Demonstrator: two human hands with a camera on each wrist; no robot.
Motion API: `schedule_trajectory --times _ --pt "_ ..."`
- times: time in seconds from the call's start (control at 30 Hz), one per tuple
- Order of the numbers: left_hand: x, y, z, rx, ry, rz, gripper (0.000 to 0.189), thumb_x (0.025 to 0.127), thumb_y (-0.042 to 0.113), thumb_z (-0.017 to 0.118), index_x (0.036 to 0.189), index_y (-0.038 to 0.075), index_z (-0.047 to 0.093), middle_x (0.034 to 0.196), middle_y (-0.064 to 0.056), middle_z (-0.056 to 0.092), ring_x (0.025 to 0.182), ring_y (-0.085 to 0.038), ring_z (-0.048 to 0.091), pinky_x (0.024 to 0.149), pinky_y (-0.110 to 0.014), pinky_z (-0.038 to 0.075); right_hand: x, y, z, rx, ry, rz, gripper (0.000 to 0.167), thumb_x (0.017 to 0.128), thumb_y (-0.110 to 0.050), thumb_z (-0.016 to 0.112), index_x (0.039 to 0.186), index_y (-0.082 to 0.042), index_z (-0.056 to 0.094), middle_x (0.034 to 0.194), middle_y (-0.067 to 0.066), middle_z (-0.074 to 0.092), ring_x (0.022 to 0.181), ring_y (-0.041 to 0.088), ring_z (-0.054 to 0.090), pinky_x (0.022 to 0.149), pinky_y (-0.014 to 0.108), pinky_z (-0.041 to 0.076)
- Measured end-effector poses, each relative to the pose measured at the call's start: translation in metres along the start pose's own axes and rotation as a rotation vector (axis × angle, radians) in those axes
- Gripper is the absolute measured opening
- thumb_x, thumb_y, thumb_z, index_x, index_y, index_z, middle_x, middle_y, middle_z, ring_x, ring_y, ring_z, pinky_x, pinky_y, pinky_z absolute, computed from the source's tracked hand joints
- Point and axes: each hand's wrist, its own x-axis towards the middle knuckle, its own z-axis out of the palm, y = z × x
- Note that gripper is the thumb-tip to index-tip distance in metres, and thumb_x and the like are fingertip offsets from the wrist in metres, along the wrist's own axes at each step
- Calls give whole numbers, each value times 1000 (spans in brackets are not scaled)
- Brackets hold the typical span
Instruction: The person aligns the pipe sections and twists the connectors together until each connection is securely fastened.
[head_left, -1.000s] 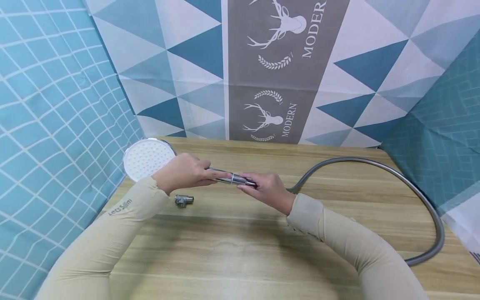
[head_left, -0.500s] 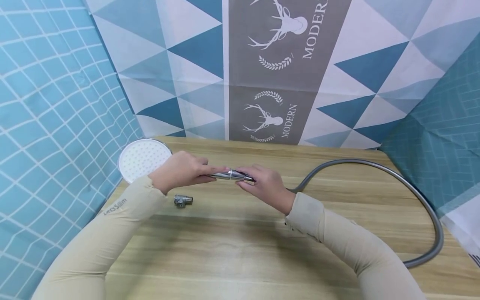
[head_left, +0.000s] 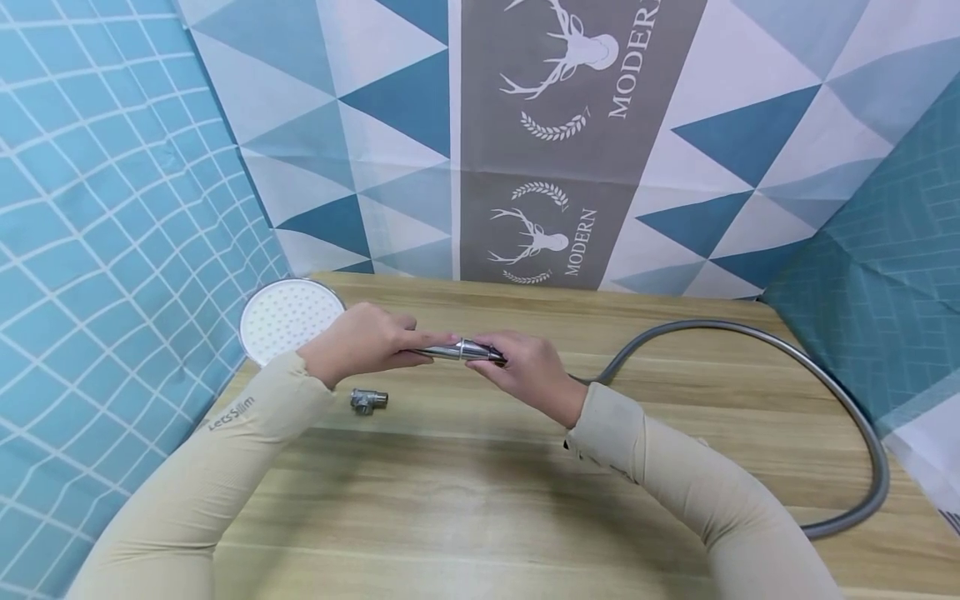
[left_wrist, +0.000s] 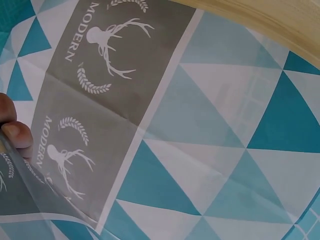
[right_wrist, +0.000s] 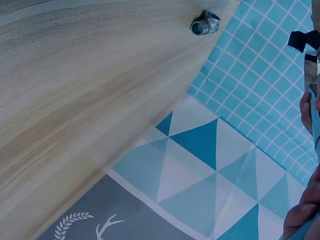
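In the head view my left hand grips the chrome handle of a hand shower, whose round white spray face points up toward the camera at the left. My right hand pinches the chrome hose end, in line with the handle and meeting it; the joint's inside is hidden. From that hand the grey shower hose runs off to the right. Some left-hand fingers show at the left edge of the left wrist view. The right wrist view catches fingers along its right edge.
A small chrome T-shaped valve fitting lies on the wooden tabletop, near the left forearm. The hose loops over the table's right side. Patterned sheets with triangles and deer stand behind, and a blue tile-print sheet at the left.
The shower head and left hand have shifted slightly left since one second ago. My right hand's fingers have turned a little around the hose end. The valve fitting has stayed put.
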Motion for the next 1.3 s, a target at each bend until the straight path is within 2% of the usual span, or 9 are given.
schedule_trajectory --times 0.2,0.5,0.7,0.83,0.93,1.1,1.3 --pt "0 0 0 -16 -3 4 48 75 22 82 121 26 66 59 2 44 43 -9 27 39 -24 27 0 0 0 17 -5 -13 27 78 -13 80 98 2 69 85 8 71 62 9 62 55 22 50" --pt "1 2 -1 -21 -28 1 48 77 23 81 121 27 66 58 3 42 44 -8 24 39 -23 26 0 0 1 29 -1 -24 25 76 -12 81 94 3 70 78 7 70 55 7 55 50 18 45" --pt "2 1 -2 -2 -46 -7 46 78 26 80 122 29 66 58 3 42 44 -8 21 39 -24 25 2 -1 0 46 -22 32 26 77 -16 80 94 2 71 77 6 70 54 7 55 50 18 44" --pt "1 0 -2 20 -47 -3 45 79 27 80 121 29 66 58 3 43 44 -7 21 38 -24 26 2 -1 2 8 -18 51 38 73 -21 84 101 -1 69 73 3 67 51 4 48 47 17 39" --pt "1 0 -2 32 -45 1 44 78 28 80 121 29 67 58 3 43 43 -7 22 38 -25 27 1 -1 4 -6 8 28 43 70 -21 86 105 -2 69 79 4 68 54 6 54 49 19 43" --pt "1 1 -3 18 -49 2 45 78 27 80 121 28 67 58 2 44 43 -8 24 38 -24 27 -1 1 5 50 38 0 31 74 -11 83 103 -2 72 94 9 72 77 15 70 65 25 54" --pt "0 1 -1 0 -9 9 45 76 25 81 120 28 68 57 3 42 43 -7 22 38 -24 25 -1 0 3 75 59 -39 31 74 -8 82 102 1 73 91 11 73 76 16 71 63 23 54"
